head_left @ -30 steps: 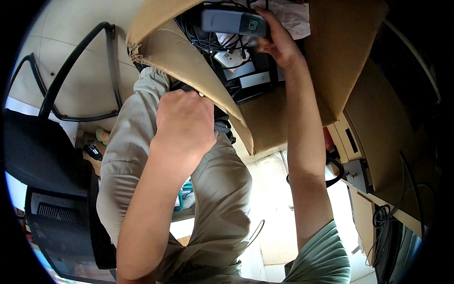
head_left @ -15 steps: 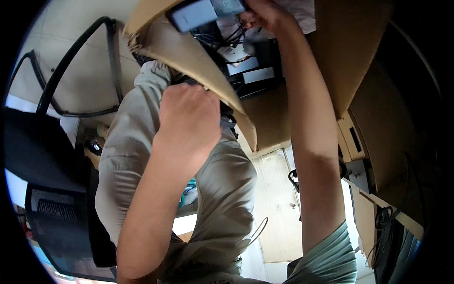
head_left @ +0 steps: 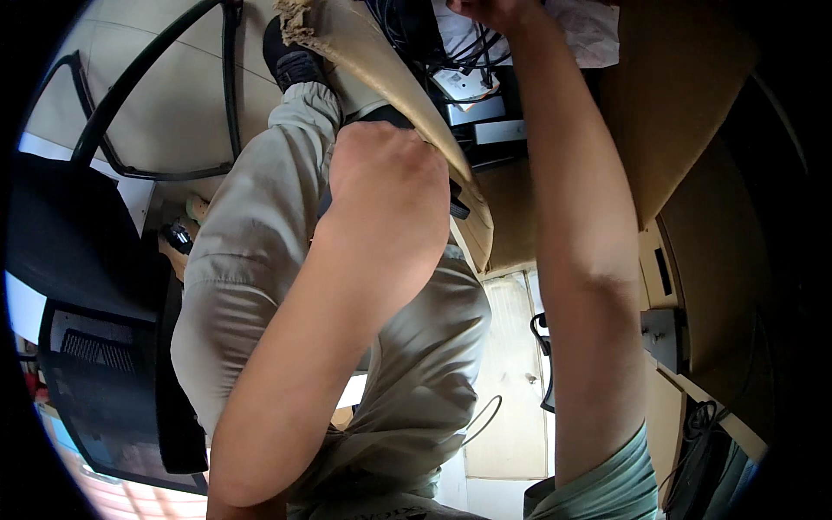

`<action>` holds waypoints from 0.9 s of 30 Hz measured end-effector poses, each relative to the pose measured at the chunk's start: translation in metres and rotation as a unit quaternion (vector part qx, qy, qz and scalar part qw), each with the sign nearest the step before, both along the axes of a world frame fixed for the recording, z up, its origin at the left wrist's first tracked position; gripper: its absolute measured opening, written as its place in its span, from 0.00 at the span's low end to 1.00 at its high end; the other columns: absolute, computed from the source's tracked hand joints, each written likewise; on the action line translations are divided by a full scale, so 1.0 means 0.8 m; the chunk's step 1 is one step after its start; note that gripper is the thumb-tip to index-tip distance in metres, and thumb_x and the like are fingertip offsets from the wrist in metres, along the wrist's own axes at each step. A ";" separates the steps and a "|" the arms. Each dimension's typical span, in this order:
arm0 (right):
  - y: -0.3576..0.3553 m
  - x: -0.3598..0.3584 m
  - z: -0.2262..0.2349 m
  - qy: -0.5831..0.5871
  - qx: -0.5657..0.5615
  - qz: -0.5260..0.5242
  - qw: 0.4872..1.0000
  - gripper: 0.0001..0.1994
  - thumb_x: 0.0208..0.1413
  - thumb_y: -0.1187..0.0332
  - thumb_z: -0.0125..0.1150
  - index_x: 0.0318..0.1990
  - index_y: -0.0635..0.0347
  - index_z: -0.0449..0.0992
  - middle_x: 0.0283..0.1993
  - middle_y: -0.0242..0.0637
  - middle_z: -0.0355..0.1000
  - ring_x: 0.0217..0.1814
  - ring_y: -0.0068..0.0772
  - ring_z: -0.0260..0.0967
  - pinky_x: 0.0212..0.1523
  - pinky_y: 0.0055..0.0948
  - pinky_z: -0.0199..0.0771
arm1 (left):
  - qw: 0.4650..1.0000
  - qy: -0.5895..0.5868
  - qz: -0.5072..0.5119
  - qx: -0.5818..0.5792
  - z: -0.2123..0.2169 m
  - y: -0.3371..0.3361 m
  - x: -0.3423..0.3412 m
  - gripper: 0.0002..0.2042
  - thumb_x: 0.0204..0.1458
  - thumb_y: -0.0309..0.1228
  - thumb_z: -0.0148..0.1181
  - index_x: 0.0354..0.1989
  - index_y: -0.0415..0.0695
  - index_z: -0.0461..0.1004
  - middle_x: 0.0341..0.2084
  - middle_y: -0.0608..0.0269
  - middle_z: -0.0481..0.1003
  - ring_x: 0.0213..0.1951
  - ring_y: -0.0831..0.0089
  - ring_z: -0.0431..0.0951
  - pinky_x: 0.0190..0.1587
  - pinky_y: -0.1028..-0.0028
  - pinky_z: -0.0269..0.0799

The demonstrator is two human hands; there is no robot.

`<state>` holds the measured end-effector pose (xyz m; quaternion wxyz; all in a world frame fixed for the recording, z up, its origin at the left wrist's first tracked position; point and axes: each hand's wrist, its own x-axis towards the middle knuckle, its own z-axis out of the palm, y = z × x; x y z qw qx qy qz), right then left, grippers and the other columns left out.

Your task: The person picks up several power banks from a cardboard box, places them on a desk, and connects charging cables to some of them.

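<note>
My left hand (head_left: 390, 169) is closed in a fist beside the bent side of a cardboard box (head_left: 407, 87). Dark parts show past both sides of the fist, but what it grips is hidden. Across the box opening reaches my right hand (head_left: 494, 13), cut off by the upper edge. Its visible fingertips are curled, and whatever they hold is out of sight. Below it in the box lie tangled black cables (head_left: 464, 56), a flat pale box (head_left: 500, 131) and a sheet of crumpled white paper (head_left: 585, 35).
A black chair (head_left: 95, 364) stands at the left, with a black tubular frame (head_left: 232, 87) on the tiled floor above it. My legs in pale trousers (head_left: 234, 260) are below the box. Wooden cabinet fronts (head_left: 511, 373) and a coiled black cable (head_left: 700, 420) are at the right.
The view has shifted, so the cardboard box sits higher and further right. A grey-blue box beside my right hand has left the picture. My left fist stays closed by the cardboard.
</note>
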<state>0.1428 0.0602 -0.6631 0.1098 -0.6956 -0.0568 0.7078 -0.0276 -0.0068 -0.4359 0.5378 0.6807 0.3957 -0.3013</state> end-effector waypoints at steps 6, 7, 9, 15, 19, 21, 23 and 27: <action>-0.041 -0.036 0.005 0.158 0.052 -0.255 0.953 0.15 0.64 0.47 0.51 0.38 0.46 0.69 0.17 0.28 0.60 0.15 0.25 0.55 0.23 0.31 0.66 | 1.000 0.017 -0.006 0.016 0.002 -0.005 -0.013 0.21 0.40 0.40 0.74 0.39 0.40 0.78 0.36 0.55 0.80 0.45 0.59 0.80 0.51 0.65 0.72; -0.048 -0.030 0.007 0.148 0.064 -0.269 0.950 0.14 0.64 0.49 0.51 0.40 0.47 0.71 0.18 0.30 0.62 0.15 0.25 0.56 0.26 0.31 0.67 | 0.999 -0.001 0.009 0.033 -0.003 -0.007 -0.009 0.21 0.40 0.41 0.74 0.39 0.40 0.78 0.36 0.55 0.80 0.44 0.59 0.80 0.51 0.65 0.72; -0.060 -0.009 0.013 0.024 0.057 -0.187 0.980 0.13 0.65 0.53 0.50 0.45 0.49 0.72 0.20 0.29 0.61 0.16 0.25 0.56 0.26 0.28 0.66 | 0.999 -0.022 -0.007 0.029 -0.010 -0.010 0.001 0.22 0.40 0.42 0.74 0.39 0.40 0.78 0.36 0.55 0.80 0.44 0.59 0.80 0.51 0.65 0.72; -0.112 0.075 -0.011 -0.046 0.136 -0.181 0.973 0.18 0.63 0.59 0.53 0.54 0.59 0.71 0.28 0.31 0.66 0.26 0.24 0.62 0.28 0.25 0.66 | 0.997 -0.008 -0.031 0.065 -0.001 -0.006 -0.010 0.22 0.41 0.44 0.73 0.38 0.40 0.77 0.35 0.55 0.80 0.42 0.60 0.80 0.49 0.65 0.72; -0.105 0.118 0.032 -0.360 0.250 -0.067 0.897 0.15 0.56 0.61 0.63 0.46 0.59 0.78 0.34 0.34 0.71 0.34 0.27 0.66 0.36 0.27 0.69 | 0.996 -0.014 -0.036 0.078 -0.004 -0.011 -0.012 0.22 0.40 0.45 0.73 0.37 0.40 0.77 0.33 0.55 0.80 0.40 0.59 0.81 0.47 0.65 0.73; -0.102 0.146 0.043 -0.435 0.257 -0.025 0.863 0.17 0.55 0.66 0.63 0.51 0.62 0.77 0.42 0.39 0.75 0.41 0.33 0.71 0.42 0.30 0.73 | 0.996 -0.020 -0.031 0.078 -0.006 -0.012 -0.011 0.22 0.40 0.45 0.73 0.36 0.40 0.77 0.33 0.55 0.80 0.40 0.59 0.81 0.46 0.65 0.73; -0.091 0.153 0.056 -0.516 0.211 0.032 0.830 0.23 0.54 0.68 0.62 0.59 0.63 0.72 0.50 0.45 0.75 0.49 0.40 0.72 0.50 0.34 0.73 | 0.996 -0.021 -0.027 0.078 -0.007 -0.011 -0.011 0.22 0.40 0.46 0.73 0.36 0.40 0.78 0.33 0.55 0.80 0.40 0.59 0.81 0.46 0.65 0.74; -0.086 0.154 0.048 -0.467 0.181 0.029 0.865 0.29 0.53 0.65 0.64 0.64 0.59 0.68 0.56 0.48 0.73 0.56 0.45 0.70 0.56 0.36 0.71 | 0.997 -0.006 -0.043 0.067 -0.005 -0.008 -0.010 0.22 0.40 0.46 0.73 0.35 0.40 0.78 0.32 0.55 0.80 0.40 0.59 0.81 0.46 0.64 0.74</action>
